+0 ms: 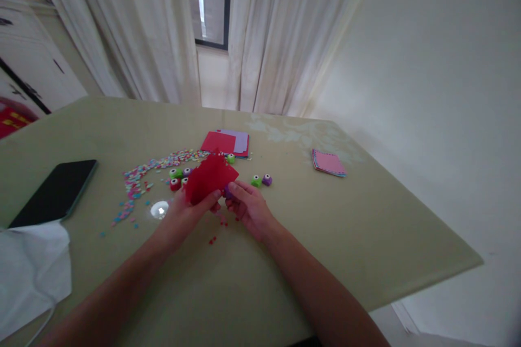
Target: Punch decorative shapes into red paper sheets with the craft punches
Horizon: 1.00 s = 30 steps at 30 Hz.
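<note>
My left hand is closed on a red paper sheet, thumb on top, with the sheet's edge notched in places. In my right hand, thumb and fingers pinch a small purple paper punch at the sheet's right lower edge. Whether the paper sits inside its slot is hidden. Beyond that hand stand a green punch and another purple punch. Several more punches, among them a red one, cluster behind the sheet, partly covered by it. Tiny red paper cutouts lie below my hands.
Coloured confetti curves across the table's left part. Stacked red and lilac paper lies at the back, a pink stack to the right. A dark tablet and a white cloth-like item are left. A shiny round spot shows nearby.
</note>
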{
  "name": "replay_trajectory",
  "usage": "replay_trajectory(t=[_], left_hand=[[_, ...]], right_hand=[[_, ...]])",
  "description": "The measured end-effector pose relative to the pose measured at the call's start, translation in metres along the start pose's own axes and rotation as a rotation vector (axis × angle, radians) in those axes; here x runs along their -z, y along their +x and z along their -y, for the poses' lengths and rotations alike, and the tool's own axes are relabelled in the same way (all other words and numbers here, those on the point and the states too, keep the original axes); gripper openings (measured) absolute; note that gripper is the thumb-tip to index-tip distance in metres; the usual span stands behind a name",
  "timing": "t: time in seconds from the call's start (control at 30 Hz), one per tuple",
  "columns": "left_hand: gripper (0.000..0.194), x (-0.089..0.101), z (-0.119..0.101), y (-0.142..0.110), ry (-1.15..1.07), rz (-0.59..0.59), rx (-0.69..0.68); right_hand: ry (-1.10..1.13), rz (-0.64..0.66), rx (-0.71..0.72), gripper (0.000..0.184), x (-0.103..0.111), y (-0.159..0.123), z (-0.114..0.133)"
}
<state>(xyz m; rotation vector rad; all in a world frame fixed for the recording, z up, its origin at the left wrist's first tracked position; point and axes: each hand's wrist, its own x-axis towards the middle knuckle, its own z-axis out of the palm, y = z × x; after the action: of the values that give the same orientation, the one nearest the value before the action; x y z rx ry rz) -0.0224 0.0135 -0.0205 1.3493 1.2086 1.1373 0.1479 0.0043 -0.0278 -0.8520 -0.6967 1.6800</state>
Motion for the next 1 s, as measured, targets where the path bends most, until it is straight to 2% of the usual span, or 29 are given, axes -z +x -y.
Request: replay_trajectory(t=[0.1,0.2,0.37,0.5,0.8,1.0], left_hand=[[0.037,0.000,0.009,0.000,-0.083,-0.055,0.052],[0.038,0.000,0.011,0.001,-0.101,-0.050,0.054],[0.031,0.000,-0.004,-0.001,0.004,0.002,-0.013],[0.026,-0.001,-0.012,-0.001,0.026,-0.022,-0.047],[0.026,0.002,0.002,0.002,0.067,-0.015,-0.059],[0.032,0.002,0.003,0.002,0.039,0.014,-0.067]], right_hand=[[0.004,-0.024,0.000,0.047,0.001,0.002,0.000],[-0.009,-0.035,-0.001,0.049,0.002,0.002,0.000],[-0.055,-0.056,-0.020,0.051,0.002,0.002,0.000],[-0.068,-0.062,-0.025,0.052,0.001,0.001,0.000],[-0.096,-0.072,-0.021,0.053,0.001,0.001,-0.002],[-0.186,-0.065,0.004,0.052,0.004,0.002,-0.004]])
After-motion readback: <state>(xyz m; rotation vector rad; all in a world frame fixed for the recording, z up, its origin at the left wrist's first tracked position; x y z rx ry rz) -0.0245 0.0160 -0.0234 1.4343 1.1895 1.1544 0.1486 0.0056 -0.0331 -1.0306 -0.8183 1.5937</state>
